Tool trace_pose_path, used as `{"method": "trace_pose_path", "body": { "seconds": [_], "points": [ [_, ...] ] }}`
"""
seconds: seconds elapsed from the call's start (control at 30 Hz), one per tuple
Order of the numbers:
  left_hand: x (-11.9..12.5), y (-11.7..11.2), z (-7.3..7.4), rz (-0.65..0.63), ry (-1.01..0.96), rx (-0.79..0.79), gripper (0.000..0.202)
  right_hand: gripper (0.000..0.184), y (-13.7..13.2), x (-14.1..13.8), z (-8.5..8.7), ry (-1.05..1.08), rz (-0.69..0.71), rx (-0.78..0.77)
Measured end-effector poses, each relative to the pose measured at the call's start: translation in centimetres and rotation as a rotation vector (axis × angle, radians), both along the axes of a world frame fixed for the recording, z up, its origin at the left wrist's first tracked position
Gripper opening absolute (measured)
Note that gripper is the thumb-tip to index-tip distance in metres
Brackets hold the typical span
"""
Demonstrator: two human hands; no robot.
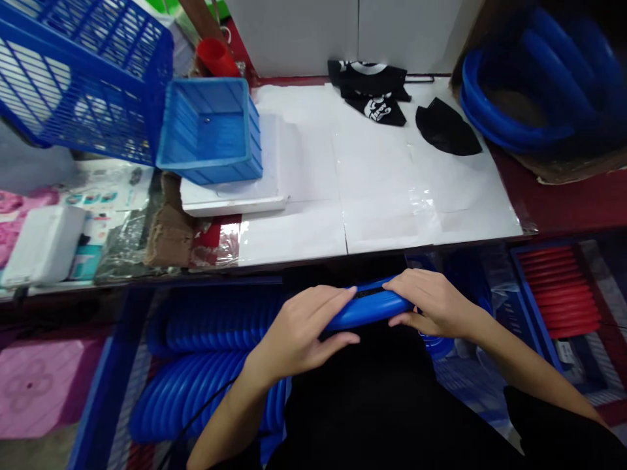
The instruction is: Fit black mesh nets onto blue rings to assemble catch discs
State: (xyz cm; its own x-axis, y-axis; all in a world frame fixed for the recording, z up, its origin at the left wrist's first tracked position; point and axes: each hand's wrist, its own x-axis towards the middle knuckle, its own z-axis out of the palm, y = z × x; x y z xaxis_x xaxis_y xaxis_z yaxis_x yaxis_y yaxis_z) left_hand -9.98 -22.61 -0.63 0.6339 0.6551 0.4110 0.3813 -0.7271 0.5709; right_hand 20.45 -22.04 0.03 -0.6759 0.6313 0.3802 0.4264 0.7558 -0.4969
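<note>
Both my hands grip one curved blue plastic ring (368, 307) just below the front edge of the white-covered table (382, 196). My left hand (306, 329) wraps its left end, thumb underneath and fingers over the top. My right hand (434, 301) clasps its right end the same way. A dark slot runs along the ring's top between my hands. Black cloth lies under the ring in my lap.
A small blue bin (210, 130) sits on a white slab at the table's left, beside a large blue wire basket (83, 78). Black fabric pieces (375, 91) lie at the back. Stacks of blue rings (206, 365) fill a crate lower left; more blue rings (529, 85) sit upper right; red ones (561, 290) at right.
</note>
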Motion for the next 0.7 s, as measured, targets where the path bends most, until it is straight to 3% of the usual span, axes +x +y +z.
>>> {"method": "trace_pose_path", "body": {
  "seconds": [0.1, 0.23, 0.4, 0.47, 0.57, 0.7],
  "points": [
    [1.9, -0.6, -0.1, 0.082, 0.033, 0.078, 0.044, 0.038, -0.4, -0.7, -0.4, 0.007, -0.071, 0.033],
    [2.6, -1.5, -1.2, 0.227, -0.006, 0.104, 0.032, 0.033, -1.5, -1.7, -1.4, 0.021, -0.226, 0.094],
    [1.9, -1.4, -1.5, 0.237, -0.078, 0.062, 0.029, 0.034, -1.9, -3.5, -0.8, -0.01, -0.289, 0.071],
    [0.9, -0.6, -0.8, 0.171, -0.117, 0.036, 0.031, 0.034, -1.4, -3.5, 0.5, -0.035, -0.247, 0.053],
    [-1.2, 0.8, 0.0, 0.054, -0.166, 0.042, 0.037, 0.043, 0.0, -2.1, 2.2, 0.027, -0.067, 0.021],
    [-4.0, 2.2, -0.6, 0.046, -0.333, 0.047, 0.041, 0.057, 1.4, 0.9, 2.6, 0.149, 0.079, -0.151]
  ]
}}
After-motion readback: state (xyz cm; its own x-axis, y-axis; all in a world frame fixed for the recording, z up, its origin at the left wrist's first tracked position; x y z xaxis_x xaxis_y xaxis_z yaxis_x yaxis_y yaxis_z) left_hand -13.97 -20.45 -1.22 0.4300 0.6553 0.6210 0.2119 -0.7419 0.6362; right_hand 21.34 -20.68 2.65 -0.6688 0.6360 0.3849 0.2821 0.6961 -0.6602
